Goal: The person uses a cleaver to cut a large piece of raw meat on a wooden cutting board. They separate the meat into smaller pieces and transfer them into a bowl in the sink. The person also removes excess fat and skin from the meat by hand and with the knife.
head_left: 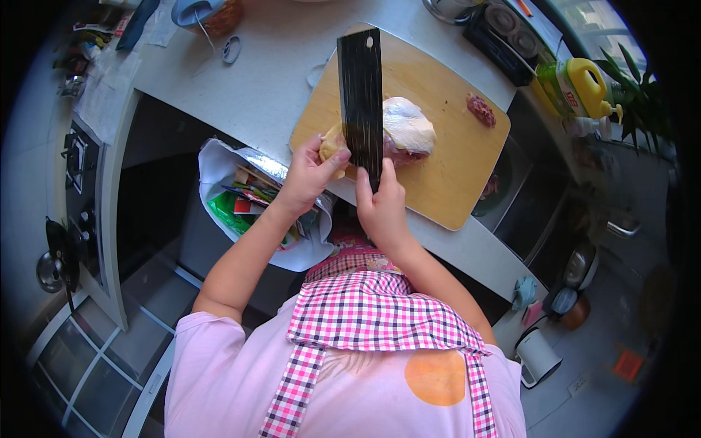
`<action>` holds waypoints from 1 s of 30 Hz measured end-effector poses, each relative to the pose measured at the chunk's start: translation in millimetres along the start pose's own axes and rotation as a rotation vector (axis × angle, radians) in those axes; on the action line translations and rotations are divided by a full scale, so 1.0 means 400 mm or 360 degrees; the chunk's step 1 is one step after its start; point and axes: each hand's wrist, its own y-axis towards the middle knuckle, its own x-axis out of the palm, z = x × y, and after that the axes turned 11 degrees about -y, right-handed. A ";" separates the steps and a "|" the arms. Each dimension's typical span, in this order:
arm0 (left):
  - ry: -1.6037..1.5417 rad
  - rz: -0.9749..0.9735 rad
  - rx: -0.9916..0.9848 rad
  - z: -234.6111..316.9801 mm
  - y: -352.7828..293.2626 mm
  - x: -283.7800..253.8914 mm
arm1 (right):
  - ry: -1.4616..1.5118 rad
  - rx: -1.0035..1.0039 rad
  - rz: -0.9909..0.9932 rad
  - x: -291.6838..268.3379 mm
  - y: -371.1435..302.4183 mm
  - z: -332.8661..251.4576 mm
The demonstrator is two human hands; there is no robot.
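Observation:
My right hand [383,208] grips the handle of a dark, broad cleaver [361,95], its blade pointing away from me over the cutting board [445,193]. Behind and to the right of the blade lies a chunk of raw poultry [410,125] with pale skin and red flesh below. The fingers of my left hand [307,175] are closed round a yellowish poultry piece [331,144] at the blade's left side. The cleaver hides whether that piece is joined to the larger chunk. A small dark-red scrap of meat [480,110] lies at the board's right.
An open white bag [219,157] with mixed contents hangs or stands below the counter edge, left of my legs. A sink [526,197] lies to the right, with a yellow jug [580,84] beyond. A blue-handled container [208,14] stands at the far left of the counter [241,95].

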 end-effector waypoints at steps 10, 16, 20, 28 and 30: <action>0.0607 0.0233 -0.0328 0.065 0.040 0.005 | -0.0161 0.0198 0.0127 -0.228 -0.008 0.040; 0.1453 0.0073 -0.0131 0.116 0.139 0.007 | 0.0288 0.0649 -0.0104 -0.324 -0.041 0.024; 0.1686 0.0018 -0.0064 0.111 0.209 0.018 | 0.0337 0.0705 -0.0081 -0.340 -0.056 0.020; 0.2066 -0.0362 0.0502 0.070 0.149 0.099 | 0.0409 0.0760 -0.0003 -0.367 -0.093 0.041; 0.2161 -0.0701 0.0960 0.058 0.156 0.114 | 0.0429 0.0756 0.0000 -0.377 -0.099 0.046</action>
